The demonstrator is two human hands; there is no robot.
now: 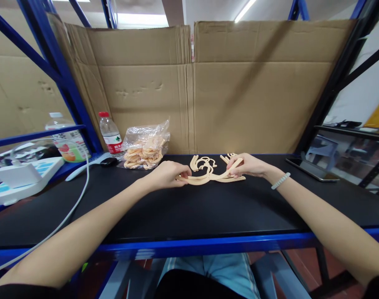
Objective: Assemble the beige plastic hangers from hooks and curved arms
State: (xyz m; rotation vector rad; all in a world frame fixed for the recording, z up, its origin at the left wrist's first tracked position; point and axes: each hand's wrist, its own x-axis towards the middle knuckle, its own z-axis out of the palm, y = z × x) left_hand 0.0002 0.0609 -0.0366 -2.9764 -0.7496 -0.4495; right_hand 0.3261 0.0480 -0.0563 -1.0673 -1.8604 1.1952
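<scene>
A pale wooden hanger-shaped piece (210, 176), with curved arms and a hook at its middle, is between my hands, low over the black tabletop. My left hand (169, 174) is closed on its left end. The fingers of my right hand (246, 165) pinch an arm on its right side, which angles up from a lower arm. Just behind it, more pale curved pieces (194, 162) lie on the table, partly hidden by the held piece and my right hand.
A clear plastic bag of pale pieces (144, 151) stands behind my left hand, beside a red-capped bottle (111, 135). A phone (312, 169) lies at the right. At the left are a white power strip (49, 174), a cable and a larger bottle (66, 139). Cardboard (254, 91) walls the back.
</scene>
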